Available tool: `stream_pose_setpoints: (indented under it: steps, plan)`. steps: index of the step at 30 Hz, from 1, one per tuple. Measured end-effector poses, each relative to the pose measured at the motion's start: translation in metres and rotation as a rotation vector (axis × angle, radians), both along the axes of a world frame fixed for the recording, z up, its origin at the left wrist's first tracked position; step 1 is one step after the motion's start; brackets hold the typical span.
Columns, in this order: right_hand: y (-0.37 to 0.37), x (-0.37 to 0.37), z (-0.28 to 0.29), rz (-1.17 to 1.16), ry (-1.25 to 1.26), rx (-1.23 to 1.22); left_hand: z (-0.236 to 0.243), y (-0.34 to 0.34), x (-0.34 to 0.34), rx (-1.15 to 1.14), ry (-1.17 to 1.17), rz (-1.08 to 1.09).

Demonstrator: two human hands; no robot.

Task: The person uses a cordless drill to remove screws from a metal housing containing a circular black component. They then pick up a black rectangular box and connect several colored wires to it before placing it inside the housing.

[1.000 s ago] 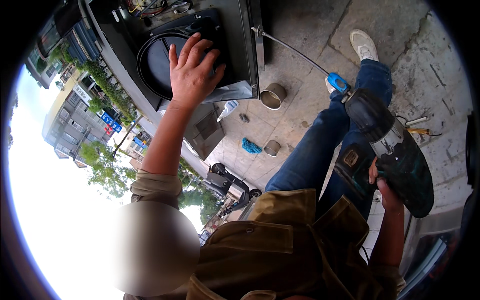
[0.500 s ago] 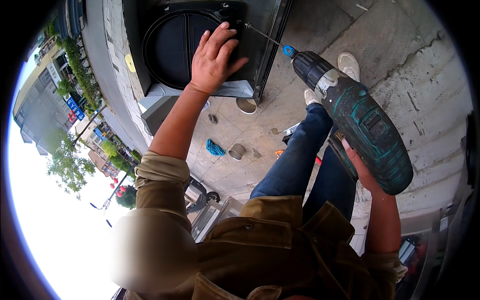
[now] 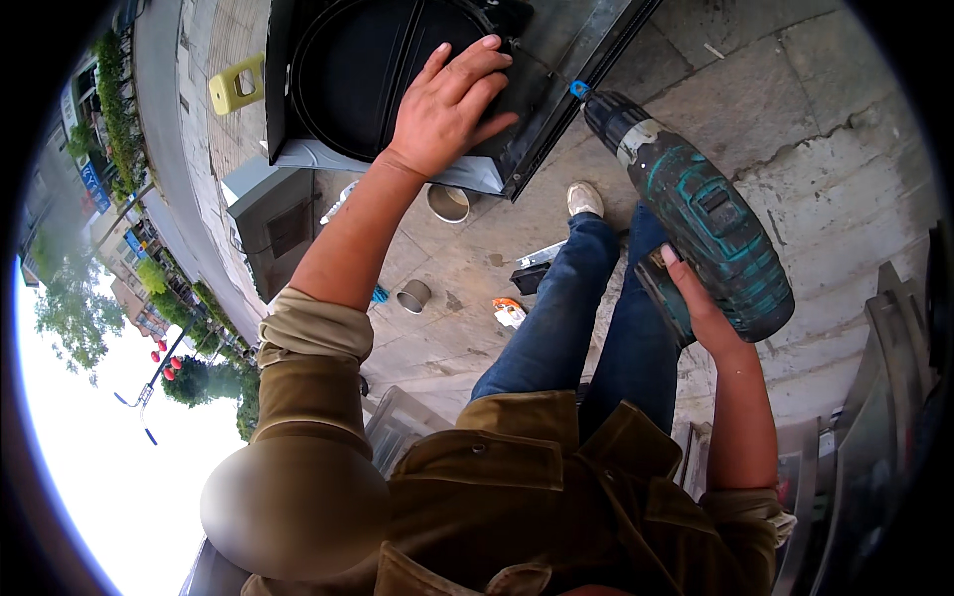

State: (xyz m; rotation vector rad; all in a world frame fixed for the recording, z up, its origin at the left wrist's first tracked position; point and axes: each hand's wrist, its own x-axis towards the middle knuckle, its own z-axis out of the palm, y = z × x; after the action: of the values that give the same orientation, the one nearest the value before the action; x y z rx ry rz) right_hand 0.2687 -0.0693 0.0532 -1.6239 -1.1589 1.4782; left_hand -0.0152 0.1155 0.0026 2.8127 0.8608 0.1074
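My left hand (image 3: 452,107) rests with fingers spread at the edge of a round black flap piece (image 3: 358,74), which has a bar across its middle. This piece sits inside a dark metal housing (image 3: 556,55) with a raised rim. My right hand (image 3: 701,303) is wrapped round the grip of a worn black and teal cordless drill (image 3: 711,204). The drill points up and left. A blue collar (image 3: 579,89) sits ahead of its chuck, at the housing's right rim; the bit beyond the collar cannot be made out.
A yellow block with a hole (image 3: 237,84) is left of the housing. Below stands a grey metal box (image 3: 283,223). On the paved floor are a round bowl (image 3: 449,204), a grey cup (image 3: 414,296), a blue cloth (image 3: 379,294) and an orange and white item (image 3: 509,312).
My view has shifted and turned. The drill's collar now sits at the housing's rim, and the long bit seen earlier no longer shows. My left hand stays spread by the round piece.
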Motion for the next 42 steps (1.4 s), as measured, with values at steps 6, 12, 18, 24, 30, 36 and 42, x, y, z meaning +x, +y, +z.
stream_pose_setpoints:
  steps: [6, 12, 18, 24, 30, 36, 42]
  plan:
    - [0.002, -0.001, 0.004, 0.015, -0.008, -0.079, -0.001, -0.001, -0.002, 0.001, -0.011, 0.009]
    - [0.005, -0.005, 0.003, 0.008, 0.036, -0.107, -0.001, 0.000, -0.001, -0.002, -0.007, 0.009]
    - [0.009, -0.013, -0.001, -0.187, 0.159, -0.079, 0.001, 0.001, 0.000, -0.004, -0.017, 0.008]
    - [0.049, -0.016, 0.046, 0.050, -0.132, -0.103, 0.001, 0.000, -0.001, -0.017, -0.015, 0.019]
    - [0.052, -0.021, 0.050, 0.203, -0.449, 0.138, 0.002, 0.002, -0.001, -0.010, 0.007, 0.014]
    - [0.022, -0.018, 0.016, -0.097, -0.001, -0.052, 0.002, 0.000, 0.001, -0.023, -0.034, 0.022]
    - [-0.006, -0.024, -0.028, -0.110, -0.172, 0.190, 0.000, 0.002, 0.003, -0.022, -0.035, 0.010]
